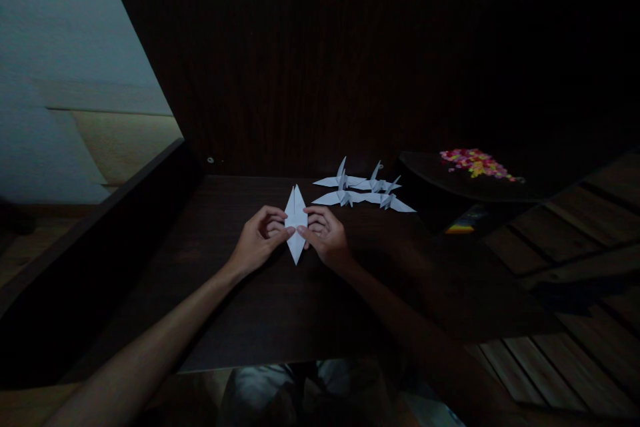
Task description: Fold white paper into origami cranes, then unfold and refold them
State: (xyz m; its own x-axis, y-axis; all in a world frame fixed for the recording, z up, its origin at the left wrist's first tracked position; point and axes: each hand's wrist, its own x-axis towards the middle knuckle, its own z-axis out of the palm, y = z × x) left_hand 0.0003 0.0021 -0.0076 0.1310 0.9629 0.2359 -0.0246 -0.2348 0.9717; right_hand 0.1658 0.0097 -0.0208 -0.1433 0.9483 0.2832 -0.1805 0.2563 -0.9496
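A white folded sheet of origami paper (296, 213), shaped like a long diamond with a slit in its upper half, is held upright above the dark desk. My left hand (263, 232) pinches its left edge, thumb on the front face and fingers curled behind. On the opposite edge my right hand (325, 233) grips it the same way, and the two thumbs lie close together near the middle. Just beyond my right hand stand several white paper cranes (345, 195) in two rows, their wings spread.
The dark desk top (240, 320) ends at a front edge above my lap. A raised side board (100, 220) runs along the left, and a tall dark panel (320, 60) closes the back. Small colourful pieces (477, 163) lie heaped on a curved shelf at right.
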